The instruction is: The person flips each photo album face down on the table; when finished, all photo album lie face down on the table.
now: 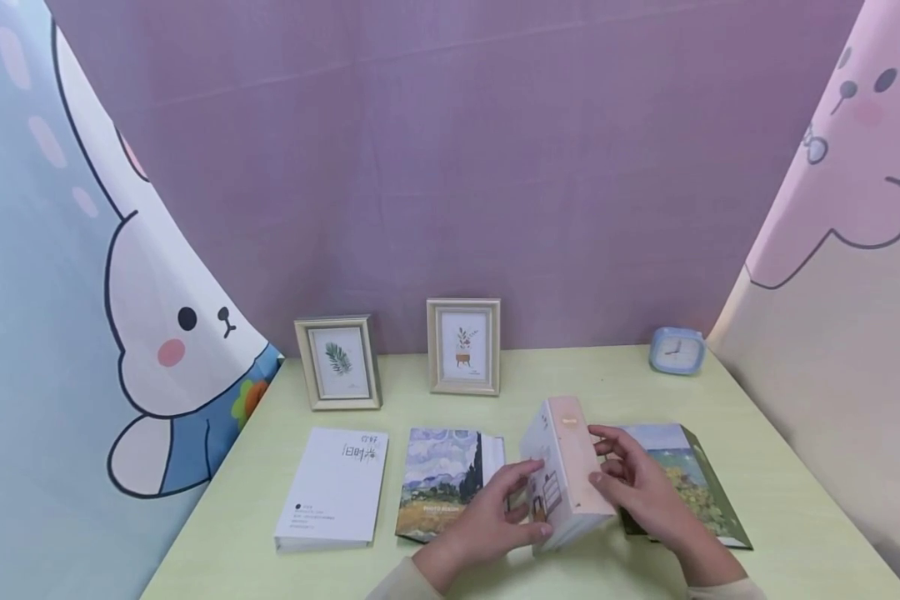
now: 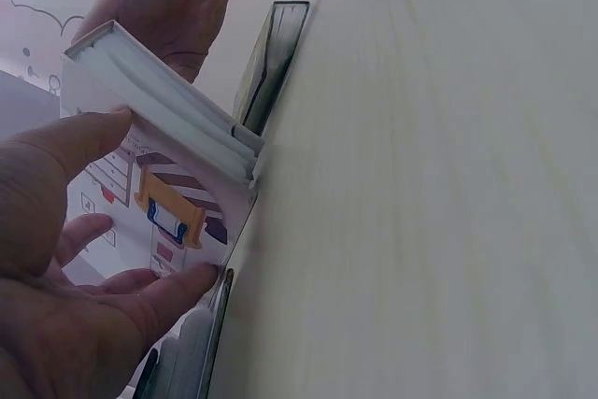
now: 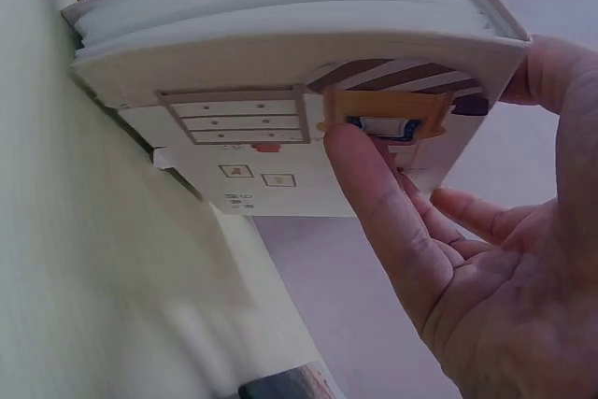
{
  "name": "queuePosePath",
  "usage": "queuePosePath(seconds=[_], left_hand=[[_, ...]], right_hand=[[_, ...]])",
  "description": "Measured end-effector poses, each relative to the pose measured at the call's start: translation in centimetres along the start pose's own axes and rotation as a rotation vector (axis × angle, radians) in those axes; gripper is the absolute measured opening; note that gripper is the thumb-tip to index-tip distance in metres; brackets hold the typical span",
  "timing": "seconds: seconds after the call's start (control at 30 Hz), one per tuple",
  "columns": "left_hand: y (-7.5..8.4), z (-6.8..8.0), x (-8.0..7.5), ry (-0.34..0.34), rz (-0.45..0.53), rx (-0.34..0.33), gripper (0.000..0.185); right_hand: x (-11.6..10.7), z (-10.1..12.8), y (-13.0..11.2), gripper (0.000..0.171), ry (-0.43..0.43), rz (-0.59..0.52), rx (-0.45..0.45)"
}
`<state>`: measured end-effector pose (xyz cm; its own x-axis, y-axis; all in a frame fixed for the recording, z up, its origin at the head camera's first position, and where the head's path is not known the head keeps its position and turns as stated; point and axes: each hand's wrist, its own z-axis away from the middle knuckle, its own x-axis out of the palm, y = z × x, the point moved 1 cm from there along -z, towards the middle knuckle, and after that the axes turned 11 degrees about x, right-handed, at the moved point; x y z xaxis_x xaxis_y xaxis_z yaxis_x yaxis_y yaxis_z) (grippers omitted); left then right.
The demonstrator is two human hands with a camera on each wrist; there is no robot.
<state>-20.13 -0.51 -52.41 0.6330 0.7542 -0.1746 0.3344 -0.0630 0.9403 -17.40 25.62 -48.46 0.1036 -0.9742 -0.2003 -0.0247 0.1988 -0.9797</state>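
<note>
A thick pink book (image 1: 566,467) with a drawing of drawers on its cover stands tilted on the pale green table (image 1: 780,500), near the front middle. My left hand (image 1: 487,517) grips it from the left, thumb on the page edge and fingers on the printed cover (image 2: 159,203). My right hand (image 1: 645,492) holds the other side, fingers curled over the spine. In the right wrist view a finger (image 3: 374,193) lies against the printed cover (image 3: 243,147) by an orange frame.
Flat on the table lie a white book (image 1: 333,492), a book with a painted field cover (image 1: 438,483), and a green-edged painted book (image 1: 690,475) under my right hand. Two picture frames (image 1: 339,361) (image 1: 463,346) and a blue clock (image 1: 677,350) stand at the back. Cartoon curtains hang at both sides.
</note>
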Motion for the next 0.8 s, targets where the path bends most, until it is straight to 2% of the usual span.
queuePosePath(seconds=[0.1,0.3,0.6,0.8], left_hand=[[0.0,-0.1,0.1,0.004,0.003,0.015,0.080],[0.0,-0.3,0.2,0.015,-0.009,0.037,0.077],[0.0,-0.4,0.3,0.017,-0.094,0.029,0.074],[0.0,-0.3,0.3,0.013,-0.131,0.013,0.073]], right_hand=[[-0.2,-0.1,0.2,0.062,0.016,0.025,0.006],[-0.8,-0.1,0.3,0.061,0.014,0.062,-0.073],[-1.9,-0.1,0.4,0.055,0.078,0.231,0.008],[-2.1,-0.1,0.6,0.056,0.099,0.288,0.043]])
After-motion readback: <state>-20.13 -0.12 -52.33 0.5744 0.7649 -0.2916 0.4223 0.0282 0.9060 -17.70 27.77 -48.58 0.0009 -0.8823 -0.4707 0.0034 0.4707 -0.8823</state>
